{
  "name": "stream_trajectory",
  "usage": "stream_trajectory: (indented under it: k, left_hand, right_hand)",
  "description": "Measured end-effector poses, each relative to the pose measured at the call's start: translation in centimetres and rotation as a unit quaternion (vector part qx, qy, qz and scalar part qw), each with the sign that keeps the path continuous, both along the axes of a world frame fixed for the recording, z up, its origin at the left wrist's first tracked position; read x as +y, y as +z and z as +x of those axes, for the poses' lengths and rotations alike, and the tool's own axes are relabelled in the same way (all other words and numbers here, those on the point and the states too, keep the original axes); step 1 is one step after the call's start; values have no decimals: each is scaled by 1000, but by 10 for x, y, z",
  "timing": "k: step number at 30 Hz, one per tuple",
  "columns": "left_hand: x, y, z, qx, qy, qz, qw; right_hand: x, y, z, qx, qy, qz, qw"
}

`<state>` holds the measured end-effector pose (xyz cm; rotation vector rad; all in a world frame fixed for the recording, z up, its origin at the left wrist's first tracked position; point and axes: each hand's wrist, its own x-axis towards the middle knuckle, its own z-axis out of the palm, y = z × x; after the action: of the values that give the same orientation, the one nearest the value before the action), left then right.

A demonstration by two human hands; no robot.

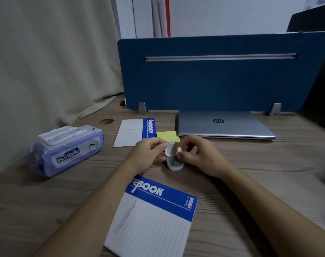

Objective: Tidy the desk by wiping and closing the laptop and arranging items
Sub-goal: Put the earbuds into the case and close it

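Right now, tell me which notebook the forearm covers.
The near notebook, lying angled at the desk's front edge; the left forearm crosses its title. The far notebook beside the laptop lies uncovered.

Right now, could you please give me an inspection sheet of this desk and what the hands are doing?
Surface: wooden desk, grain visible, round hole near its far left edge.
Job's things: silver laptop closed, flat by the blue divider; white earbud case open; earbud just above it.
Clutter: wipes pack at left, flap shut; near notebook under the forearms; far notebook; yellow sticky pad.
Hands: left hand holds the case lid; right hand pinches the earbud.
Cables: nothing seen.
Surroundings: beige curtain at left, white boards behind the divider, a dark shape at far right.
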<state>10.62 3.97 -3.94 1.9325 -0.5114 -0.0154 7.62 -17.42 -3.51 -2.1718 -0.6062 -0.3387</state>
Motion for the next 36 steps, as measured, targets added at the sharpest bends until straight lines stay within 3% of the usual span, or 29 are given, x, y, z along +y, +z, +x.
stream_trajectory:
  k: [7,17,24,31,36]
  left_hand:
    - [-1,1,-1,23,-6,-27,999]
    - [-1,1,-2,31,6,-34,999]
    - [0,3,-3,36,19,-33,999]
    - [0,4,-4,24,19,-27,999]
    - [0,5,-5,22,14,-29,999]
  right_hand:
    - [12,-6,-2,50,13,16,999]
    - [-11,-1,3,-12,-60,-31,998]
    - [-41,-10,11,84,-62,-135,985]
    - [-31,-10,10,33,-34,-184,982]
    - [-21,-1,2,-5,-61,-68,996]
